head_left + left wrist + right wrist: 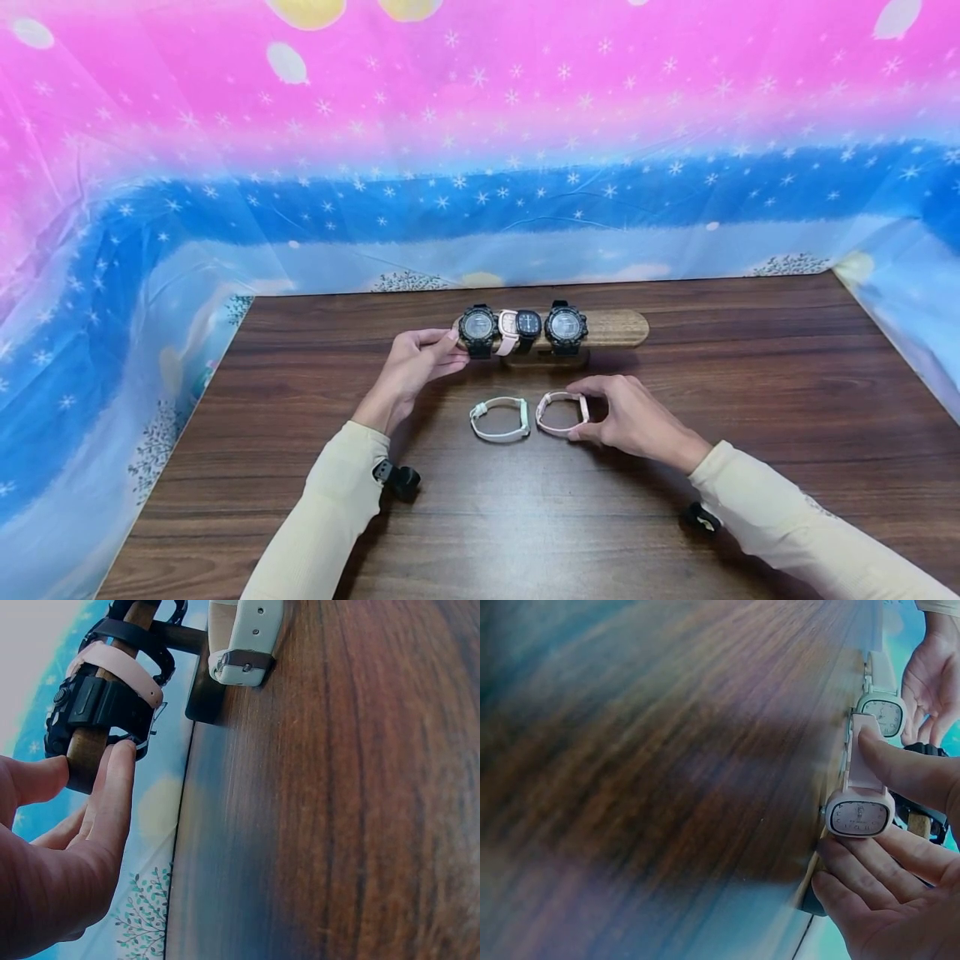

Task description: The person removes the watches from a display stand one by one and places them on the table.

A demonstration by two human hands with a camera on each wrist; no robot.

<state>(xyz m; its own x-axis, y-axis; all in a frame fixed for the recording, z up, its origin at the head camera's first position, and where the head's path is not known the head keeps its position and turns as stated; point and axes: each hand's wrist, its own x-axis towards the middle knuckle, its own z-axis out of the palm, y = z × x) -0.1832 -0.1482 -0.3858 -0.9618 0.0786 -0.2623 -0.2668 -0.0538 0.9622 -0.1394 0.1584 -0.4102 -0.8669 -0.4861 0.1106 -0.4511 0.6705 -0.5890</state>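
My left hand [412,367] pinches the left end of a wooden watch stand [618,327], thumb on one side and fingers on the other, as the left wrist view shows. On its bar hang a chunky black watch [478,329], a pale pink watch [507,322], a square-faced black watch [528,323] and a second chunky black watch [566,327]. My right hand [637,421] grips a pink wristwatch [859,814] standing on its side on the table, thumb on its strap. Left of it lies a pale mint watch [523,417], its strap buckled into a loop.
The brown wood-grain table [750,367] carries everything. A pink and blue snowflake cloth [480,192] hangs behind it and along its sides. Black wrist cameras [401,481] are strapped at both sleeves.
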